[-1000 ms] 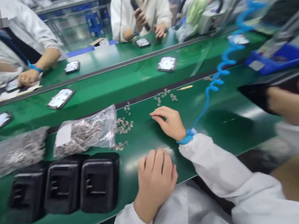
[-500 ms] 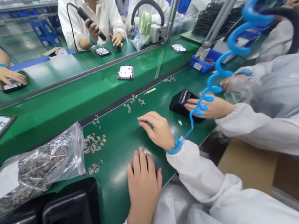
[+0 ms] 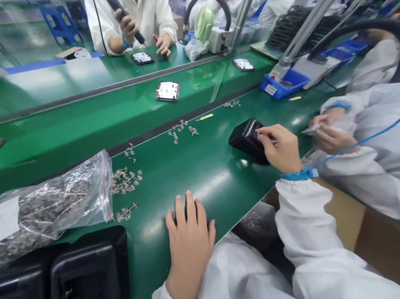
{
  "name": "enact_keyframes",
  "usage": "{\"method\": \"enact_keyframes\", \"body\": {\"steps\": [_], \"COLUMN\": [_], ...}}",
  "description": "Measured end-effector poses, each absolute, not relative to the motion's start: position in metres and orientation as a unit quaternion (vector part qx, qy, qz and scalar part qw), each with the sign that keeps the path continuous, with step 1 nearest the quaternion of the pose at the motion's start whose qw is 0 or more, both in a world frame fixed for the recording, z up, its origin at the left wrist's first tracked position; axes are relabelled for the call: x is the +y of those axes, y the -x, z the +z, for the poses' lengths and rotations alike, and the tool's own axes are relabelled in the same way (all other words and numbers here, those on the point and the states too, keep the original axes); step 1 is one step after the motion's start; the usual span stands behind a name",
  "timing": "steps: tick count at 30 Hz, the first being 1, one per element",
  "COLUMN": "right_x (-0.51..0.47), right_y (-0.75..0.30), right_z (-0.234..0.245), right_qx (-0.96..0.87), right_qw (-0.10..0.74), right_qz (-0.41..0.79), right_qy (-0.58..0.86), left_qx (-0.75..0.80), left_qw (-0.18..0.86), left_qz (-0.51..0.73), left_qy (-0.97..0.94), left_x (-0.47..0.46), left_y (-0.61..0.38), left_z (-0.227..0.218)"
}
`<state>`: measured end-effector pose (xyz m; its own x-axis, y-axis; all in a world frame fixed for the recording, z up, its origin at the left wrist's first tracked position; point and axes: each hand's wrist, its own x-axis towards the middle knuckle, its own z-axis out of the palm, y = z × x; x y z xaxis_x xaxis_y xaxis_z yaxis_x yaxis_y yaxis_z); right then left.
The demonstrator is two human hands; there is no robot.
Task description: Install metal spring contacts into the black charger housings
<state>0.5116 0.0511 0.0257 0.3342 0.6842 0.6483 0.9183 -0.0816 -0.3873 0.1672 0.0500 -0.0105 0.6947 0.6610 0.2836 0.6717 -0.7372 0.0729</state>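
Observation:
My left hand (image 3: 190, 241) lies palm down on the green worktop (image 3: 163, 246), fingers spread, holding nothing. Out to the right, my right hand (image 3: 282, 148), with a blue strap at its wrist, has thumb and fingers closed at the near right edge of a black plastic housing (image 3: 244, 136). That housing sits tilted on the bench, and my fingers hide part of its edge. Two more black housings (image 3: 90, 297) stand side by side at the lower left, their recessed faces upward. Small metal pieces (image 3: 126, 180) lie scattered beside an open clear bag (image 3: 54, 201) full of similar pieces.
A green conveyor strip (image 3: 101, 118) runs beyond the bench, carrying flat white-faced units (image 3: 168, 90). A blue bin (image 3: 284, 84) stands at the back right. A co-worker's hands (image 3: 332, 131) hold clear plastic to my right. Another person opposite holds a black tool (image 3: 119, 9).
My right hand has moved right to the black housing. The co-worker's hand has left that housing and drawn back right. My left hand stays in place.

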Motion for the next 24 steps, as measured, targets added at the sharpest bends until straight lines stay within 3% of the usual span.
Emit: {"method": "enact_keyframes", "body": {"steps": [4, 8, 12, 18, 24], "right_x": [0.056, 0.060, 0.064, 0.076, 0.089], "right_y": [-0.453, -0.389, -0.369, -0.367, -0.361], "right_z": [0.039, 0.058, 0.070, 0.072, 0.072], "right_qx": [-0.624, -0.734, -0.799, -0.898, -0.937], "right_qw": [0.387, 0.327, 0.274, 0.117, 0.093], "right_qz": [-0.027, 0.062, 0.019, -0.001, -0.033], "right_qy": [0.678, 0.592, 0.535, 0.424, 0.336], "left_qx": [-0.363, -0.284, -0.245, -0.260, -0.272], "left_qw": [0.026, 0.034, -0.001, -0.025, -0.023], "left_qz": [-0.173, -0.276, -0.305, -0.333, -0.339], "left_qy": [0.915, 0.918, 0.920, 0.906, 0.900], "left_x": [0.046, 0.042, 0.041, 0.039, 0.038], "left_y": [-0.166, -0.161, -0.157, -0.155, -0.154], "left_z": [-0.009, -0.005, -0.005, -0.008, -0.007]}}
